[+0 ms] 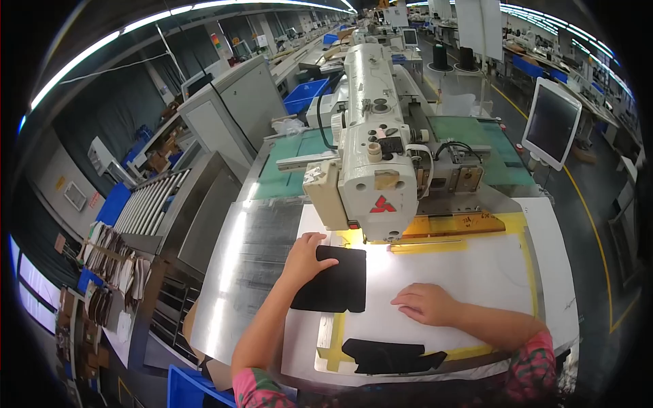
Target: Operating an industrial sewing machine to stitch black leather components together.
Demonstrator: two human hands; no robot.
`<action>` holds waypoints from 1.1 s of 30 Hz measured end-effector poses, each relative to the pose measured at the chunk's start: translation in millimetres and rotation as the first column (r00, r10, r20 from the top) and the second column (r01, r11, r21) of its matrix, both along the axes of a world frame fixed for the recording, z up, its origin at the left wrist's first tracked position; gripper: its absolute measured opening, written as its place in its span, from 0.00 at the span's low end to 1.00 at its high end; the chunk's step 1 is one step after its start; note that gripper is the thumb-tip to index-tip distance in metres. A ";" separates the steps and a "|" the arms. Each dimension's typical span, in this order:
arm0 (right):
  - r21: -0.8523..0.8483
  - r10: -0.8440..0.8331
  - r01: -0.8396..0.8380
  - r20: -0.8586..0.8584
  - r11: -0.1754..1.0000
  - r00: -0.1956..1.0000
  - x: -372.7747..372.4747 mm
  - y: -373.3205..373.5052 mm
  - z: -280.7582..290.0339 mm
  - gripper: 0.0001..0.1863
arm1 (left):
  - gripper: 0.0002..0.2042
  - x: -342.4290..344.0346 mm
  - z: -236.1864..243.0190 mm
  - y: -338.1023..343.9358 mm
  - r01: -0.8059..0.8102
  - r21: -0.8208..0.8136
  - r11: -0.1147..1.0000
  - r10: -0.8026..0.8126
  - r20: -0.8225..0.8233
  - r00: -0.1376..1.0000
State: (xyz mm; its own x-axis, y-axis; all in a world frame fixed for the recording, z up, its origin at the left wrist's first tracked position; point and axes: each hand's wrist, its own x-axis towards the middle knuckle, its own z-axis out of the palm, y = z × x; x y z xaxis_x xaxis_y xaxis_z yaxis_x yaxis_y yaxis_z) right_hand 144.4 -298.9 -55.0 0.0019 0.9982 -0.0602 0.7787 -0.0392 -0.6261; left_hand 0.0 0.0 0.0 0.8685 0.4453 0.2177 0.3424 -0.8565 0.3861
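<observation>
My left hand (307,258) rests on the upper left part of a black, roughly square fabric piece (340,285), thumb and fingers spread apart. The piece lies flat on a white work surface bordered with yellow tape (532,272). To the right of it, my right hand (425,304) lies low over the white surface with its fingers stretched toward the left and nothing visible in them. Nearer to me lie black fabric strips (391,356), partly overlapping. Just beyond my hands stands the head of a large white industrial sewing machine (374,170).
An amber plate (449,224) sits under the machine at the right. A monitor (549,122) stands at the far right, thread cones (441,58) behind the machine. A metal plate (252,251) spans the left, with a blue bin (194,389) at the near edge.
</observation>
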 end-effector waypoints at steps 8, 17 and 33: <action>0.402 -0.061 -0.393 0.759 0.827 0.648 22.7 38.7 33.3 0.24 | 0.14 20.9 -8.5 -0.9 0.112 -0.577 0.809 -0.245 -0.157 0.957; 0.503 -0.011 -0.536 0.736 0.678 0.676 25.9 88.6 6.2 0.17 | 0.15 20.9 -8.3 -15.1 -0.137 -0.252 0.958 0.105 -0.139 0.985; 0.295 -0.303 0.166 0.513 0.941 0.803 90.7 -60.3 4.5 0.26 | 0.13 20.0 -20.1 -110.2 0.544 -0.054 0.837 -0.540 0.080 0.838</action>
